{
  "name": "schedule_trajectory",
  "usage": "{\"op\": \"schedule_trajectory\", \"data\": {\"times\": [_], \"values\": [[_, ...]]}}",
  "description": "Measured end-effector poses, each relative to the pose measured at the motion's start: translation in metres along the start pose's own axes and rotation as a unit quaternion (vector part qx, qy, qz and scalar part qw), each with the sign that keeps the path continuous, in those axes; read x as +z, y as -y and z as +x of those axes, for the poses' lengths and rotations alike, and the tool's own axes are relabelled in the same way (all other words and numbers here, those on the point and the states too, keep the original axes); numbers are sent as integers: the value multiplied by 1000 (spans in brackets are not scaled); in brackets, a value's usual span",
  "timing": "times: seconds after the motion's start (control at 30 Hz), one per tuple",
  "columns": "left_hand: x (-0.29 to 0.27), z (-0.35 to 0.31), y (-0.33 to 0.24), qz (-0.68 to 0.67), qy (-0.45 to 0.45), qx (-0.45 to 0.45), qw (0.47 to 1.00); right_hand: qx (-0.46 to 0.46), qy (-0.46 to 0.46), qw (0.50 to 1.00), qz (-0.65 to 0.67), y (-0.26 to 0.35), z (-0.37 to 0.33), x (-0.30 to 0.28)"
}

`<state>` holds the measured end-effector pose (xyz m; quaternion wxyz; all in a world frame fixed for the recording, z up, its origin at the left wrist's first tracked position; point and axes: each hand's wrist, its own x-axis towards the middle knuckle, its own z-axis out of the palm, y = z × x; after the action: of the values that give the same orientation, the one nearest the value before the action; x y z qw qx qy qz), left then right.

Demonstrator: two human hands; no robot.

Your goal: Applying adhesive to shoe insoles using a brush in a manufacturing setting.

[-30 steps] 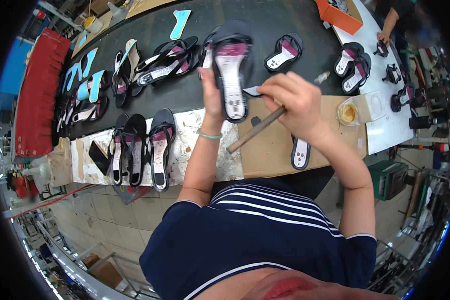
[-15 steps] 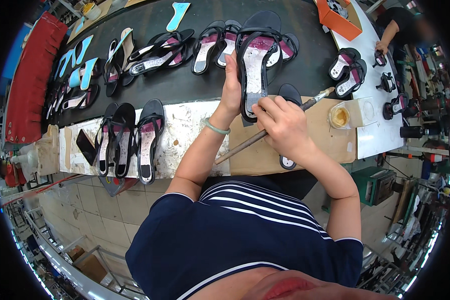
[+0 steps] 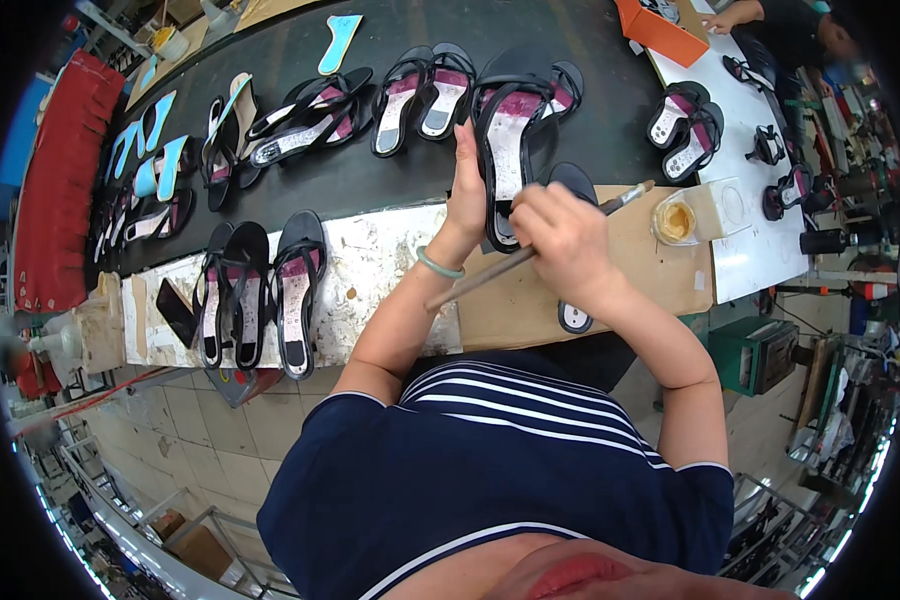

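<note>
My left hand (image 3: 466,205) holds a black thong sandal (image 3: 508,150) from its left side, thumb up along the edge; most of its fingers are hidden beneath. The sandal has a white insole with a purple band, its heel toward me. At that heel end are the fingertips of my right hand (image 3: 568,245), slightly blurred. A brush (image 3: 490,276) with a long wooden handle is gripped in the same hand, slanting across the palm, its bristles pointing up right. Partly behind the right hand, another black sandal (image 3: 574,316) lies on the brown cardboard (image 3: 650,270).
An open tub of yellowish paste (image 3: 676,222) stands right of the brush tip. Three sandals (image 3: 295,300) and a dark phone-like slab (image 3: 176,312) lie on the left. Several sandals line the black table (image 3: 410,190). A co-worker's hand (image 3: 718,22) is beside an orange box (image 3: 660,35).
My right hand has shifted slightly left along the sandal's heel, the brush still in it. The co-worker's hand has moved from a sandal to beside the orange box. The whole view has shifted slightly.
</note>
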<state>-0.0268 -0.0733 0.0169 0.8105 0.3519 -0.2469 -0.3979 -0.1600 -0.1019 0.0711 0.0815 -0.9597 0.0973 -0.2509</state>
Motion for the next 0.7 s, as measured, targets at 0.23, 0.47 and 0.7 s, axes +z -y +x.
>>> {"op": "schedule_trajectory", "data": {"times": [0.23, 0.47, 0.7], "values": [[-65, 14, 3, -21, 32, -101, 994, 199, -70, 960, 184, -33, -14, -68], [-92, 112, 26, 195, -61, -162, 965, 440, 145, 886, 0, -108, -116, -35], [-119, 212, 84, 468, -4, -58, 882, 459, -60, 883, 79, -100, -147, -83]]}}
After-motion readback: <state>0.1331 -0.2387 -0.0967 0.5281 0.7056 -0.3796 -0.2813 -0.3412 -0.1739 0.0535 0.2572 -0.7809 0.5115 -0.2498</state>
